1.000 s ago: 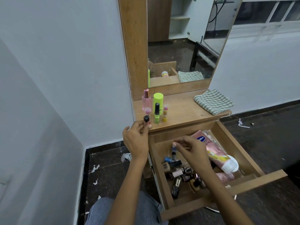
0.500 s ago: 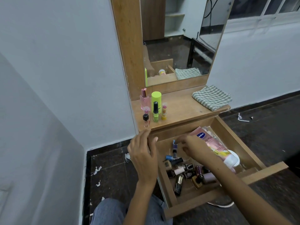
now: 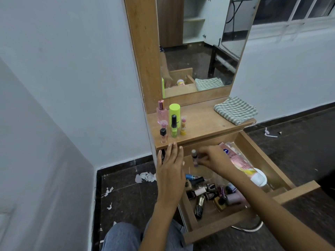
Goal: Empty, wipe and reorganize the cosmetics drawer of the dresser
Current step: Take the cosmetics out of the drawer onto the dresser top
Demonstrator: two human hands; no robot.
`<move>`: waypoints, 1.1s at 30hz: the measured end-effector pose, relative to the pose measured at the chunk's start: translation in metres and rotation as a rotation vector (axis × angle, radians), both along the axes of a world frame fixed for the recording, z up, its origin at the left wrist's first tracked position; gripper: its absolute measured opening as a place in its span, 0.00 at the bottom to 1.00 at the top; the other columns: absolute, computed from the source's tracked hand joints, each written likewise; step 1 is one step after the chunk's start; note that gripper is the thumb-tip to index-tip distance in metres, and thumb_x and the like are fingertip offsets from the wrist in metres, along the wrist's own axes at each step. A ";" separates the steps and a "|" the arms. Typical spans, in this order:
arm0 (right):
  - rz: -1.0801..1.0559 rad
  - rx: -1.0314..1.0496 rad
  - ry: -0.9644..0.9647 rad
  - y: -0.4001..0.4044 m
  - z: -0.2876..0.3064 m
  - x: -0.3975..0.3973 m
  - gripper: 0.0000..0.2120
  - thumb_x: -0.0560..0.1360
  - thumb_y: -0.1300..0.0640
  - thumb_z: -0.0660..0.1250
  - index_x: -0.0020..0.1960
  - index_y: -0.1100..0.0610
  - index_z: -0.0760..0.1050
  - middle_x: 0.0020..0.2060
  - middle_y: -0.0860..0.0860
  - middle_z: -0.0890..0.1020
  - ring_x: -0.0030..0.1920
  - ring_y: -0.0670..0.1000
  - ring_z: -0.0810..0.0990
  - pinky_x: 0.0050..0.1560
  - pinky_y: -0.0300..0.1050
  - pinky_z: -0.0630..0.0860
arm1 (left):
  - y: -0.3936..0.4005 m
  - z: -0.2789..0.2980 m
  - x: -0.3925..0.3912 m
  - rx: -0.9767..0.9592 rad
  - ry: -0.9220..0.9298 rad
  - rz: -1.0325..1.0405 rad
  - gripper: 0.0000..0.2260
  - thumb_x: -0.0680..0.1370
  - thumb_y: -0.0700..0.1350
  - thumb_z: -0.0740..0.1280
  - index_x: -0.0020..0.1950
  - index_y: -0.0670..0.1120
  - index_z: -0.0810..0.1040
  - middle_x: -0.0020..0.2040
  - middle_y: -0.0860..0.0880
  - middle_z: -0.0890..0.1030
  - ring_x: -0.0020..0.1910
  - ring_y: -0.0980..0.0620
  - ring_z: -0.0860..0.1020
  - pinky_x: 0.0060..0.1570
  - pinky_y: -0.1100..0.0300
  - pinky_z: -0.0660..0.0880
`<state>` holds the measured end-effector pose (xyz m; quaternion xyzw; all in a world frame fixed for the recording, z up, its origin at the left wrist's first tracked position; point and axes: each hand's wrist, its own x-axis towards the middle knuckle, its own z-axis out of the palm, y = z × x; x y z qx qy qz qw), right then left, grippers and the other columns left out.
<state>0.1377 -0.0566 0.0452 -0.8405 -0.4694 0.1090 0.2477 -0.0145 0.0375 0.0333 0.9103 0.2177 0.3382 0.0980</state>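
drawer (image 3: 253,151) pulled out, bottles heaped at front | left hand (image 3: 170,171) flat over drawer's left edge, fingers spread, empty | right hand (image 3: 213,160) reaching across, fingers pinching small bottle (image 3: 194,156) upright above drawer

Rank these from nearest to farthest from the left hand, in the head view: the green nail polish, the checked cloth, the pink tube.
1. Green nail polish, on the dresser top just beyond the left hand.
2. Pink tube, in the drawer, to the right.
3. Checked cloth, at the top's far right corner.
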 end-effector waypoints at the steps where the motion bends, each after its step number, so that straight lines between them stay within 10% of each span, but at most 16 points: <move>1: -0.058 0.145 0.108 -0.001 0.009 -0.006 0.07 0.70 0.57 0.74 0.46 0.49 0.80 0.41 0.44 0.83 0.44 0.41 0.81 0.48 0.42 0.78 | 0.002 0.000 0.001 0.019 0.032 0.006 0.20 0.75 0.40 0.68 0.68 0.43 0.73 0.69 0.45 0.72 0.70 0.48 0.67 0.70 0.46 0.59; 5: -0.241 0.505 0.199 0.012 0.045 -0.019 0.09 0.68 0.59 0.76 0.48 0.54 0.81 0.38 0.44 0.83 0.41 0.40 0.81 0.45 0.31 0.76 | 0.008 -0.002 0.005 0.087 0.163 0.049 0.25 0.72 0.44 0.72 0.68 0.42 0.73 0.68 0.44 0.74 0.69 0.48 0.70 0.69 0.45 0.57; 26: -0.393 0.604 -0.044 0.064 0.037 -0.037 0.17 0.66 0.54 0.78 0.47 0.56 0.74 0.42 0.49 0.80 0.42 0.48 0.80 0.40 0.49 0.80 | 0.010 0.005 0.011 0.035 0.236 0.082 0.22 0.72 0.46 0.71 0.64 0.40 0.76 0.64 0.43 0.77 0.68 0.47 0.72 0.69 0.45 0.60; 33: -0.126 0.263 -0.001 0.002 0.027 -0.020 0.06 0.70 0.55 0.74 0.45 0.53 0.80 0.40 0.44 0.83 0.38 0.39 0.79 0.44 0.41 0.80 | 0.016 0.010 0.004 0.025 0.256 0.026 0.20 0.75 0.43 0.68 0.66 0.41 0.75 0.66 0.44 0.75 0.68 0.49 0.71 0.70 0.47 0.59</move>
